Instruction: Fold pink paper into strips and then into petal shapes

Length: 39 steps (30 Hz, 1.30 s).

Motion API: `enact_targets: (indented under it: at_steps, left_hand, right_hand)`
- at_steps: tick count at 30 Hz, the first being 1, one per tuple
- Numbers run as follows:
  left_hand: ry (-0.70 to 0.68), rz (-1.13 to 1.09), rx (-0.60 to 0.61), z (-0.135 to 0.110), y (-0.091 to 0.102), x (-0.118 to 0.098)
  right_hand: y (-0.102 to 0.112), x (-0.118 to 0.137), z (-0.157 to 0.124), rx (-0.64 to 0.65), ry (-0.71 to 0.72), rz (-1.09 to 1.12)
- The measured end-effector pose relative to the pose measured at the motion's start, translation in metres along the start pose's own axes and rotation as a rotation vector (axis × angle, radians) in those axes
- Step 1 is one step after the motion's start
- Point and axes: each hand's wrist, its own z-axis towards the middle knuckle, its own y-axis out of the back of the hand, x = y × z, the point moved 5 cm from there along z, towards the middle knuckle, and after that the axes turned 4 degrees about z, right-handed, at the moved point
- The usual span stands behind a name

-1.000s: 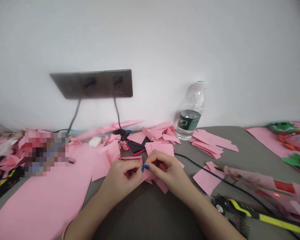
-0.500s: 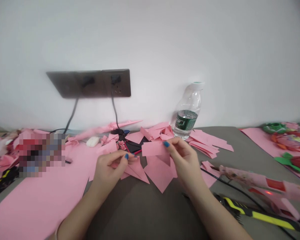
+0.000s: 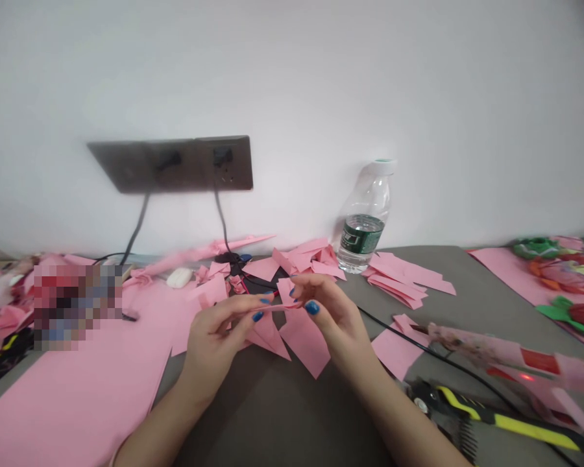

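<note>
My left hand [image 3: 219,340] and my right hand [image 3: 331,316] meet above the grey table [image 3: 292,415], both pinching one small folded pink paper piece [image 3: 283,299] between fingertips with blue nails. The piece is held edge-on, a little above the table. Beneath the hands lie loose pink paper pieces [image 3: 306,340], one with a pointed corner toward me. More folded pink pieces [image 3: 311,256] are heaped just beyond the hands.
A large pink sheet [image 3: 78,395] covers the left. A water bottle [image 3: 365,220] stands by the wall, a pink paper stack [image 3: 403,279] beside it. A yellow-and-black tool [image 3: 496,418], a black cable [image 3: 448,363] and a phone [image 3: 257,282] lie nearby. A wall socket panel [image 3: 175,163] hangs behind.
A second ago both hands pressed paper on the table. They lifted apart with a pink piece in the right, and have now come together again, pinching it between them.
</note>
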Motion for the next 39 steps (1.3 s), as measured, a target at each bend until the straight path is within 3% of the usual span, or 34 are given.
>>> enact_targets:
  at_steps: [3,6,9,13,16,19,23,27,34,39]
  left_hand:
    - [-0.189,0.082,-0.051,-0.003,0.006,-0.008]
    - [-0.365,0.203,-0.012,-0.004,0.004,-0.017]
    - [-0.429,0.287,0.041,-0.003,-0.001,-0.02]
    - [-0.35,0.233,0.147,-0.004,-0.009,-0.016]
    - [-0.139,0.049,0.113,-0.003,-0.009,-0.007]
    - [0.066,-0.133,0.107,-0.002,-0.011,0.001]
    - [0.173,-0.224,0.159,-0.002,-0.015,0.003]
    - [0.212,-0.24,0.158,-0.003,-0.016,0.004]
    - [0.156,-0.243,0.13,-0.002,-0.014,0.002]
    - [0.21,-0.25,0.144,-0.001,-0.013,0.001]
  right_hand:
    - [-0.004,-0.012,-0.001,-0.008,-0.173,0.238]
    - [-0.014,-0.016,-0.005,0.038,-0.348,0.433]
    - [-0.013,-0.013,-0.005,0.012,-0.362,0.427]
    - [-0.005,-0.005,-0.002,-0.04,-0.187,0.251]
    - [-0.007,0.001,-0.002,0.011,-0.095,0.093]
    - [-0.014,0.006,-0.005,0.077,-0.053,-0.035]
    - [-0.022,0.006,-0.009,0.141,-0.095,-0.072]
    - [-0.026,0.004,-0.01,0.19,-0.138,-0.057]
    - [-0.027,0.005,-0.009,0.216,-0.183,-0.049]
    - [-0.024,0.003,-0.009,0.211,-0.259,-0.019]
